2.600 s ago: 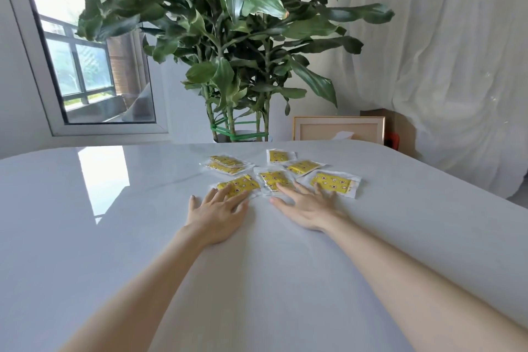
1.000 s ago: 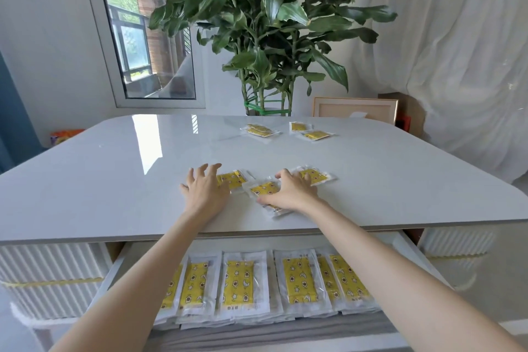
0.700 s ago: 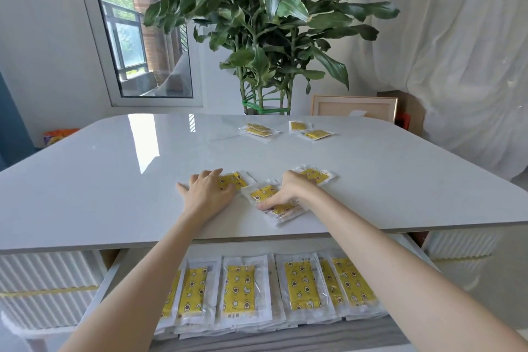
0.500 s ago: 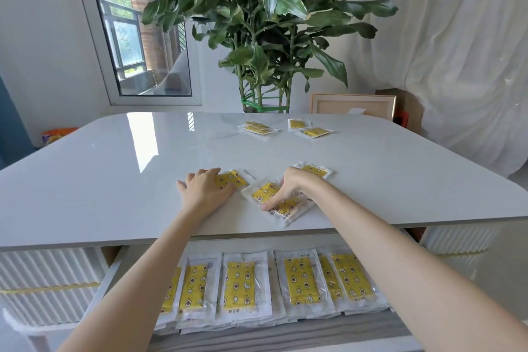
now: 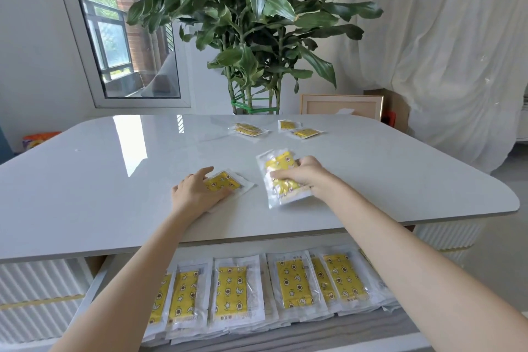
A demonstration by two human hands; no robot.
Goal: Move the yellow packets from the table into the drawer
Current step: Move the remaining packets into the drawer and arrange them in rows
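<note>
Daylight from a window (image 5: 120, 46) and a pale curtain (image 5: 443, 51) is thrown across a glossy white bench (image 5: 114, 180), behind which a leafy plant (image 5: 251, 23) is set. Below the bench's near edge a drawer (image 5: 97, 286) is pulled out. Stored packets (image 5: 230, 291) are laid in it side by side in overlapping rows, an order judged to keep them flat and leave room for more. Three far packets (image 5: 248, 129) are left in a loose group near the back edge, well apart from both hands.

The right hand (image 5: 303, 177) is curled round a held packet (image 5: 281, 177), with the fingers wrapped over its yellow face. This packet is tilted, its far end raised off the bench. Whether a second is stacked beneath it cannot be told. The grip is judged to be taken for a carry back to the drawer.

The left hand (image 5: 197, 194) is laid flat, fingers straight and slightly spread, on the near end of a flat packet (image 5: 225, 181) lying on the bench just beside the held one. The slippery wrapper is probably being pinned so that it can be slid toward the edge. Both forearms are stretched forward over the open drawer.
</note>
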